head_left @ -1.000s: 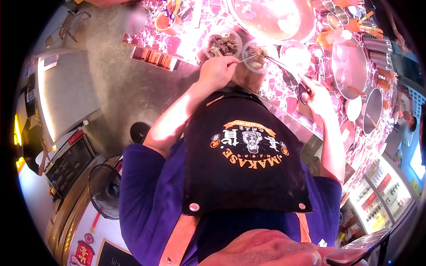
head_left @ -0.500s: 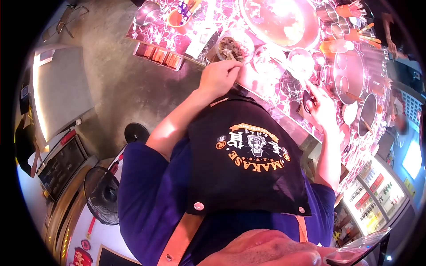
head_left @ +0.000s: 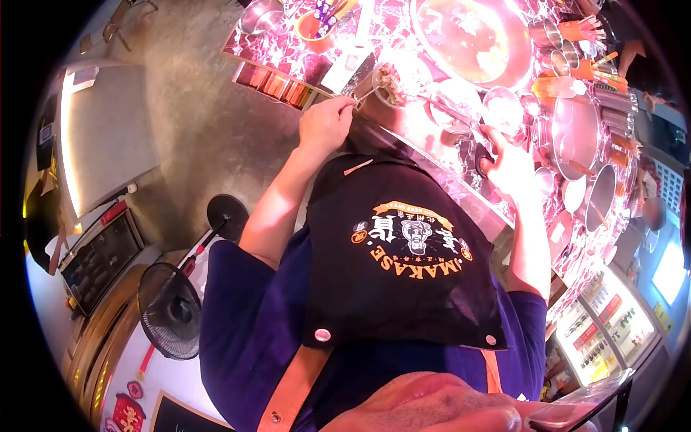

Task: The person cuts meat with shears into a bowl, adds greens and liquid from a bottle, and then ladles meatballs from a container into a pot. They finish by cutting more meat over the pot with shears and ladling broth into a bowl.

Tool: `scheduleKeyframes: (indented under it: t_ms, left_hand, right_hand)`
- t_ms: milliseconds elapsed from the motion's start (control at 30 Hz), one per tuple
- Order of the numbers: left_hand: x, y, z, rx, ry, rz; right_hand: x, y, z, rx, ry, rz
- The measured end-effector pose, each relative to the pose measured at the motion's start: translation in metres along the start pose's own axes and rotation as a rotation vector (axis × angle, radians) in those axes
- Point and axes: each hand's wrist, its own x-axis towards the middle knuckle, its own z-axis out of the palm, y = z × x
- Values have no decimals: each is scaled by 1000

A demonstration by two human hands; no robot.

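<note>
My left hand (head_left: pixel 327 122) is closed on the end of a thin metal utensil (head_left: pixel 368 93), whose kind I cannot make out. It points toward a bowl (head_left: pixel 425 70) of chopped, meat-like food (head_left: pixel 391 83), and my fingers are off the bowl's near side. In my right hand (head_left: pixel 507 167) is a pair of scissors (head_left: pixel 483 158) with dark handles. Its blades reach left over a pale round dish (head_left: pixel 459 101), where glare hides the details. A small white bowl (head_left: pixel 502 108) sits just beyond my right fingers.
A large round pan (head_left: pixel 529 61) of liquid stands behind the bowls. An orange container (head_left: pixel 314 34) holds utensils at the back left. Metal pots (head_left: pixel 601 198) line the right side. Below the counter's left edge hangs a compartmented box (head_left: pixel 272 85). A fan (head_left: pixel 169 309) stands at left.
My left hand has drawn back leftward from the food bowl, showing more of the utensil. My right hand and the scissors have shifted slightly left. The whole view has moved a little.
</note>
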Motion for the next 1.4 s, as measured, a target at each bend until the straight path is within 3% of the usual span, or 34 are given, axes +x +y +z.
scheduleKeyframes:
  t_ms: [167,300,400,500,733,933,1100,1167,1400]
  left_hand:
    - [-1,-3,9,-112,12,-21]
    - [5,-5,11,-109,41,-16]
    - [4,-6,4,-107,48,-19]
    - [2,-10,6,-103,19,-22]
    - [-8,-24,13,-39,3,-5]
    - [-25,-16,12,0,39,22]
    - [-46,-10,-6,6,49,9]
    - [-47,-6,-10,-138,58,-65]
    - [-28,24,7,-196,16,35]
  right_hand:
    - [29,-35,-10,-174,-13,-62]
    - [67,-37,14,-115,-21,-89]
    - [66,-35,-3,-140,-125,-97]
    - [65,0,18,-14,-72,-111]
    - [13,-30,-12,49,-78,-13]
    - [35,-31,86,84,179,-174]
    - [20,-10,96,112,215,-163]
    - [7,-9,77,107,152,-122]
    - [-43,52,6,62,-137,176]
